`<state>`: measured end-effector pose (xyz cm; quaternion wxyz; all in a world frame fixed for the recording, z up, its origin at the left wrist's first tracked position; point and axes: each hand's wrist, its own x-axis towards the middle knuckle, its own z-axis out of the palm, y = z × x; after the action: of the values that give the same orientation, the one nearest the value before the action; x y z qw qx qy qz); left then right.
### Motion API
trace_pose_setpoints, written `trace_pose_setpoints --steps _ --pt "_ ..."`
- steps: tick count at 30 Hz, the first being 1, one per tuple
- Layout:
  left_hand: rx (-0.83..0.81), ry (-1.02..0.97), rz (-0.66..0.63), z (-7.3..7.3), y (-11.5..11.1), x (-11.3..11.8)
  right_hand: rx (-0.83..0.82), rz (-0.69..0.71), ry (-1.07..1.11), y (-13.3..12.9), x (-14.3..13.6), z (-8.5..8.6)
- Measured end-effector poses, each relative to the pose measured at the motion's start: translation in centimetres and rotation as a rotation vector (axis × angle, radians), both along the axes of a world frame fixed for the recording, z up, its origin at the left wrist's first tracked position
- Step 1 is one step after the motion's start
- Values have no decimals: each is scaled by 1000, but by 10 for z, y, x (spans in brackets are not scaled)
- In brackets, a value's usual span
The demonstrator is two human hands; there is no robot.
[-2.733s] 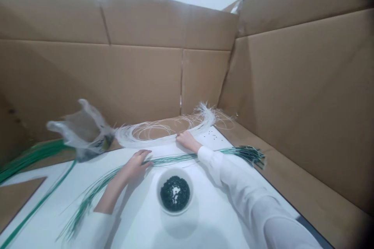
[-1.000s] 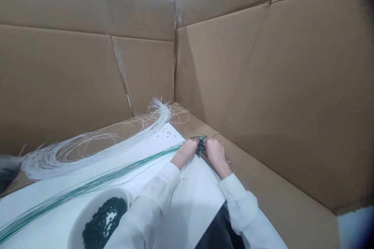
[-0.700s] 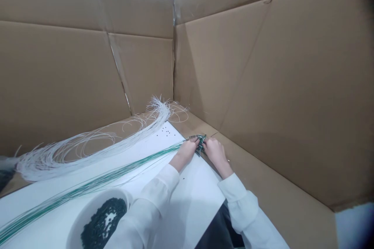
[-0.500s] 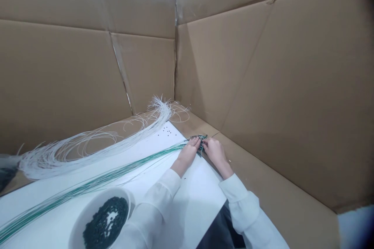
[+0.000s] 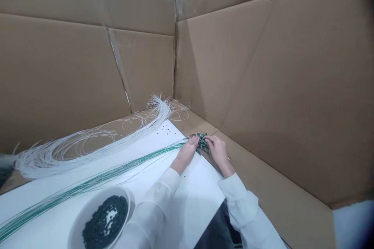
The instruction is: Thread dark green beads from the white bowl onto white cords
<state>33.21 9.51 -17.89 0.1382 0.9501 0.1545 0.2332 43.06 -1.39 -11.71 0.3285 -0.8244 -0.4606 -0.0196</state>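
A long bundle of thin green strands (image 5: 117, 171) runs across the white board from lower left to my hands. Dark beads seem to be threaded on its far end (image 5: 202, 146), beyond the board's corner. My left hand (image 5: 187, 152) lies over the bundle just before that end, its fingers closed down on the strands. At the tips, my right hand (image 5: 219, 151) pinches a beaded strand between thumb and fingers; single strands are too fine to tell apart. A white bowl (image 5: 76, 218) holding many small dark green beads (image 5: 96, 225) stands near my left forearm.
A loose, curling bundle of white strands (image 5: 87, 156) lies along the far side of the white board (image 5: 187, 202). Several dark beads (image 5: 167, 129) are scattered near its far corner. Tall cardboard walls (image 5: 263, 85) enclose the back and right.
My right hand has shifted slightly right, away from my left hand, showing more of the beaded end. The left hand stays on the bundle. The view has tilted slightly.
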Motion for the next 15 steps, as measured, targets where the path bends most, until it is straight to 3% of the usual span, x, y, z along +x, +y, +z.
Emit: trace_pose_setpoints --steps 2,4,7,10,15 --pt "-5 -4 3 0 0 0 49 -157 47 -13 4 7" --pt "-11 -9 4 0 0 0 -7 -272 116 -26 7 13" --pt "-20 -15 2 -1 0 0 -202 -188 202 -37 4 14" --pt "-25 -23 -4 -2 0 0 -267 -100 211 -34 -9 8" --pt "-30 -42 -8 -3 0 0 -402 -168 -111 -21 -45 -2"
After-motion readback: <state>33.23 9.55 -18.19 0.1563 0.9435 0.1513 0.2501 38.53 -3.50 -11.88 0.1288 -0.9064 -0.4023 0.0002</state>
